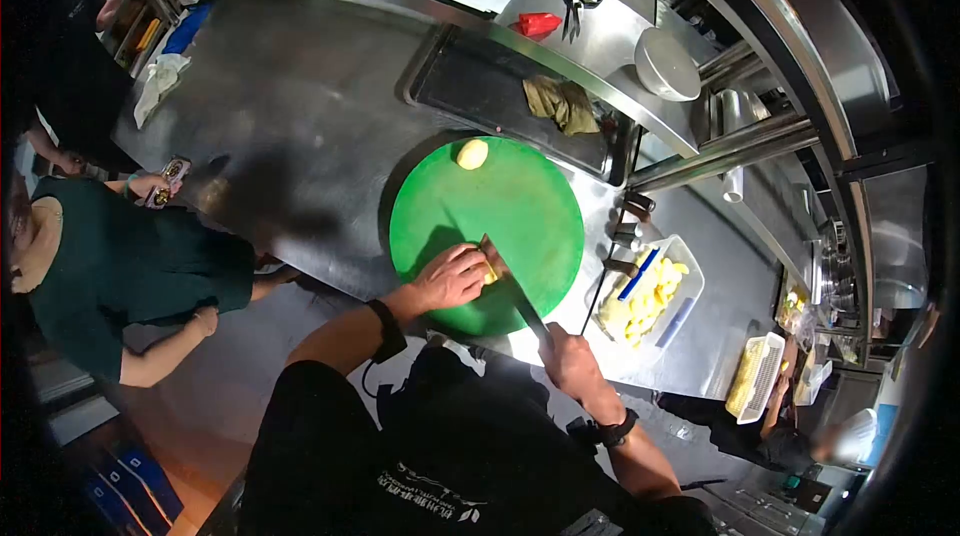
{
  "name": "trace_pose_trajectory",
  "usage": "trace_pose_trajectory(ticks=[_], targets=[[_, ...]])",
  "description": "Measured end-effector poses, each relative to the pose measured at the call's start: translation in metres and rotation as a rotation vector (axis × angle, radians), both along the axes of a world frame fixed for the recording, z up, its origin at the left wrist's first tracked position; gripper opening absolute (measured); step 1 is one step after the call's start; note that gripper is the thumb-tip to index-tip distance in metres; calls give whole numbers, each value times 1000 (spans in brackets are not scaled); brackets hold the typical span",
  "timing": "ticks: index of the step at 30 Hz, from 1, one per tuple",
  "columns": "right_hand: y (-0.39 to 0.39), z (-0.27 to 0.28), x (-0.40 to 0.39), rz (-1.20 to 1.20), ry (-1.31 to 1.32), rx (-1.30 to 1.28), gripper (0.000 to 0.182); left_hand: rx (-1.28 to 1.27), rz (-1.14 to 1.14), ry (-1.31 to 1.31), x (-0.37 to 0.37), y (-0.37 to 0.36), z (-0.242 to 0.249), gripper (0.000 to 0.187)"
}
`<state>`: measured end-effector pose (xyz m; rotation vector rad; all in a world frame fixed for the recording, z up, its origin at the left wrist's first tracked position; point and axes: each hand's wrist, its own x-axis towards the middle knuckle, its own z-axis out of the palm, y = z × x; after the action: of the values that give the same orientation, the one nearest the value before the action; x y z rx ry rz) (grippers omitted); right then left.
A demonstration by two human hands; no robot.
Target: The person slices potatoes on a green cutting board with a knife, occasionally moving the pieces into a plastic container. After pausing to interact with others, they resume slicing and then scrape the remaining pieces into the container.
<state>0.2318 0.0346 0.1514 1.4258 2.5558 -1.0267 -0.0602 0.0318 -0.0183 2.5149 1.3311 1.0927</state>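
Overhead, dim commercial kitchen, stainless steel counter (300, 126) under a raised shelf. Round green cutting board (520, 206) at the near counter edge, bare steel wide open to its left, white tub of cut pieces (650, 301) crowding the right. Left hand (452, 276) curled down over a yellow piece (490, 276), probably potato, on the board's near side. Right hand (568, 361) clenched round a knife (510, 286), blade against that piece. Second peeled potato (472, 154) at the far rim.

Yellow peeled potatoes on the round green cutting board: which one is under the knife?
The one at the board's near edge, pinned by the left hand while the right hand holds the knife. The other potato lies untouched at the far edge.
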Motion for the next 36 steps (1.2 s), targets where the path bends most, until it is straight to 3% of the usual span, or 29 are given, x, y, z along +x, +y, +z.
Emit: trace_pose_trajectory(ticks=[10,14,18,25,28,32,34,36], targets=[[11,4,-9,24,-35,-80,18,12,6,-112,-1,3,-3,20],[9,-40,-13,-8,13,-89,17,12,18,-137,0,2,-5,23],[6,-113,-28,-72,88,-41,31,-24,22,-147,-2,-1,-2,27],[13,-101,-23,-142,273,-48,34,-179,177,-194,17,-1,6,39],[16,-78,0,-324,58,-317,31,-257,261,-180,33,11,-3,40],[23,-89,47,-153,-30,-41,29,-311,279,-26,36,20,-12,42],[23,-68,44,-95,-121,50,32,-362,344,43,22,18,-8,41],[22,-47,38,-47,-177,124,33,-374,528,49,-10,21,-11,41]])
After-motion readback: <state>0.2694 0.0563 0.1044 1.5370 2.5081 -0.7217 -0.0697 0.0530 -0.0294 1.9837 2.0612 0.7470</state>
